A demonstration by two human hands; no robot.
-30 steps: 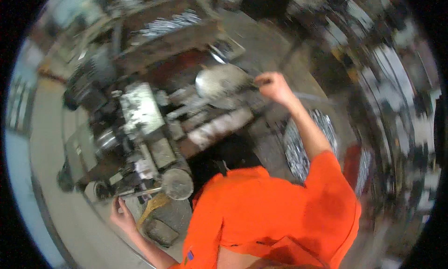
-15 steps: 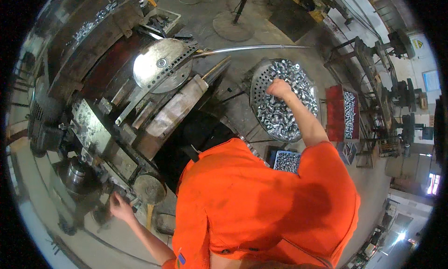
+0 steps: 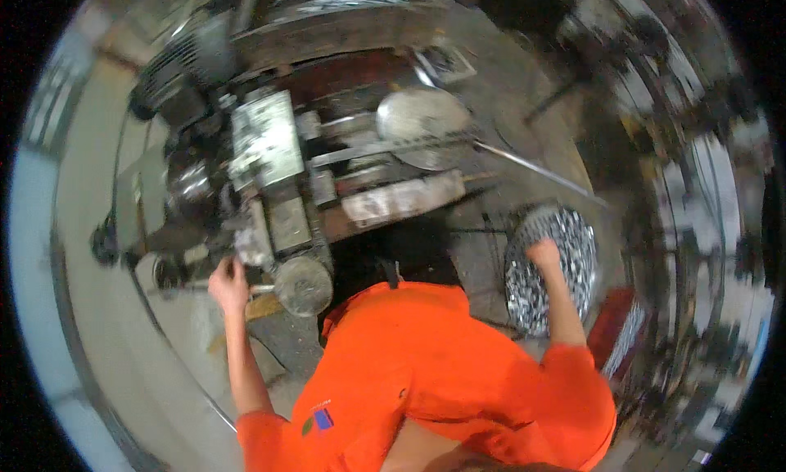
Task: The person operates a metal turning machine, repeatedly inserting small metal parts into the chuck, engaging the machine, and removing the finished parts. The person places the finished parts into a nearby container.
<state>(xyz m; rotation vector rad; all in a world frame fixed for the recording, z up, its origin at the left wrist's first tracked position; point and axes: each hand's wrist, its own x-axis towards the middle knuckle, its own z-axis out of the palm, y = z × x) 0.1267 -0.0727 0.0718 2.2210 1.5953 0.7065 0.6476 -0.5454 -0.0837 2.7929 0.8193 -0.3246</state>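
Observation:
My left hand (image 3: 229, 285) is at the near left corner of a greasy metal machine (image 3: 288, 222), fingers drawn together beside a short rod (image 3: 262, 289) and a round metal disc (image 3: 304, 287). Whether anything sits between those fingertips is hidden. On the right, my right hand (image 3: 542, 252) is closed over a round tray heaped with small shiny metal parts (image 3: 526, 300). Blur and the hand itself hide what it may hold. The parts look like short silvery fittings.
Ahead lie a large round plate (image 3: 422, 112), a perforated bar (image 3: 360, 153) and a long metal rod (image 3: 544, 174) reaching right. A red bin (image 3: 607, 329) of metal pieces stands past the tray. A trough (image 3: 344, 30) is at the back.
My view has swung, so the machine and tray sit differently in it, and now is blurred. My left hand has come to the machine's near corner; my right hand stays over the tray.

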